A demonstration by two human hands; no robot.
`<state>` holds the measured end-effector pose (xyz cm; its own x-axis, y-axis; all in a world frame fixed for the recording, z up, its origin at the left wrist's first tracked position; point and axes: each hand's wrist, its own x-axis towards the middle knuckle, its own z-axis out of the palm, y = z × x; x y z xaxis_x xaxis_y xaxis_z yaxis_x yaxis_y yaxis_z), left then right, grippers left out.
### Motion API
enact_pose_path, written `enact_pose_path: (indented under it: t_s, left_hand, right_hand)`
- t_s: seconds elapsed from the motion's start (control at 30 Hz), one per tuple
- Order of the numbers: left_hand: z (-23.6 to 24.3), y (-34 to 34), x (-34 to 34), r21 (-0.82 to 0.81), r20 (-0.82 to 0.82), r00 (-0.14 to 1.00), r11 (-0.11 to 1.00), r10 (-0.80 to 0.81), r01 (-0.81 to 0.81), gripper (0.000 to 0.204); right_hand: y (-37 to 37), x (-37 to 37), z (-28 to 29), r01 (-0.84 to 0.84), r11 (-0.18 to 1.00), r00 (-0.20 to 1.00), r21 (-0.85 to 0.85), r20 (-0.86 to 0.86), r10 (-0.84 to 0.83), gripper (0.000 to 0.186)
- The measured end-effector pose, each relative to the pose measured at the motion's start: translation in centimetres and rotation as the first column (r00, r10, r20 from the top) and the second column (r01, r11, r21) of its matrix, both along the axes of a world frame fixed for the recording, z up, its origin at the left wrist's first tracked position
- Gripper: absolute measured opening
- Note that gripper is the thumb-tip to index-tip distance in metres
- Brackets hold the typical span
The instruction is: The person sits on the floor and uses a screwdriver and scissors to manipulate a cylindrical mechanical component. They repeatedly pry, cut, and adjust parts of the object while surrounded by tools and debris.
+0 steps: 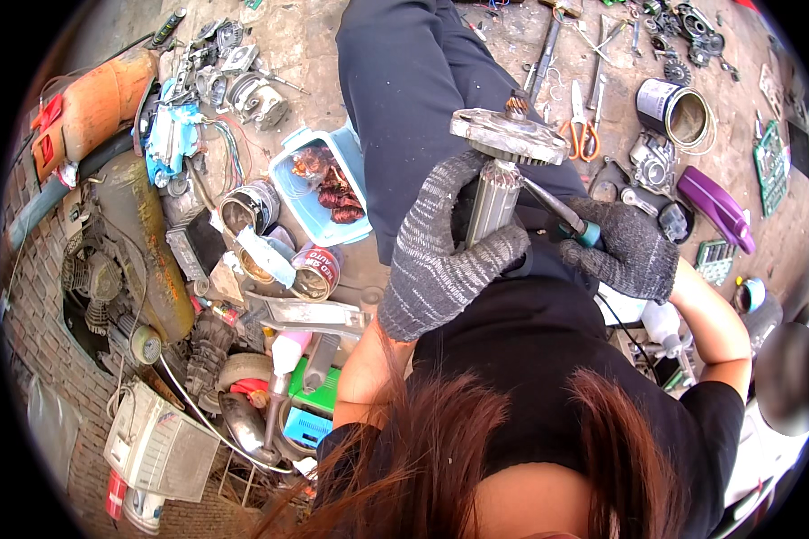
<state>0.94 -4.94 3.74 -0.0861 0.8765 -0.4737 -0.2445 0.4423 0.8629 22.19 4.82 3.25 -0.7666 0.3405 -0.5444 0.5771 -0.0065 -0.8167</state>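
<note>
My left hand [445,242], in a grey knitted glove, wraps round a cylindrical metal rotor [493,202], held upright over my lap. On top of the rotor sits a pale, worn metal end plate [505,133] with a small toothed gear [517,105] above it. My right hand [627,250], gloved alike, is closed on a tool with a teal grip [588,234] and a slim metal shaft. That shaft slants up to the rotor just beneath the plate; whether it touches is hard to tell.
Around my legs lie a blue tub [289,193] of copper windings, orange scissors [580,135], cans [672,112], a purple case [717,207] and circuit boards [768,166]. An orange cylinder [94,108], a rusty yellow cylinder [153,260] and assorted metal parts crowd the left.
</note>
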Motion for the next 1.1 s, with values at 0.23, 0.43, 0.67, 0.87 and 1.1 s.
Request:
enact_pose_path:
  t_s: [0.23,0.43,0.67,0.87,1.1]
  left_hand:
    - [0.13,-0.01,0.0,-0.002,-0.038,0.999,1.0,-0.011,0.01,0.062]
    - [0.19,-0.08,0.08,0.005,0.003,1.0,1.0,0.019,-0.019,0.057]
    - [0.34,0.0,-0.43,-0.057,0.09,0.995,0.998,0.035,-0.03,0.044]
    - [0.6,0.26,-0.35,-0.052,0.061,0.997,0.998,0.05,-0.047,0.039]
    - [0.77,0.36,-0.06,0.023,0.015,0.996,0.996,0.091,-0.092,0.041]
  right_hand:
    - [0.14,-0.03,0.19,-0.013,0.998,1.0,-0.062,0.01,0.014,0.036]
    - [0.21,-0.17,0.12,-0.041,0.998,0.999,-0.049,-0.004,0.04,0.035]
    - [-0.29,0.22,-0.26,-0.023,1.0,1.0,0.003,0.005,0.023,0.039]
    - [-0.12,0.0,-0.16,-0.029,0.999,0.999,-0.032,0.016,0.03,0.04]
    - [-0.36,0.3,-0.53,-0.023,0.999,1.0,-0.027,0.01,0.024,0.043]
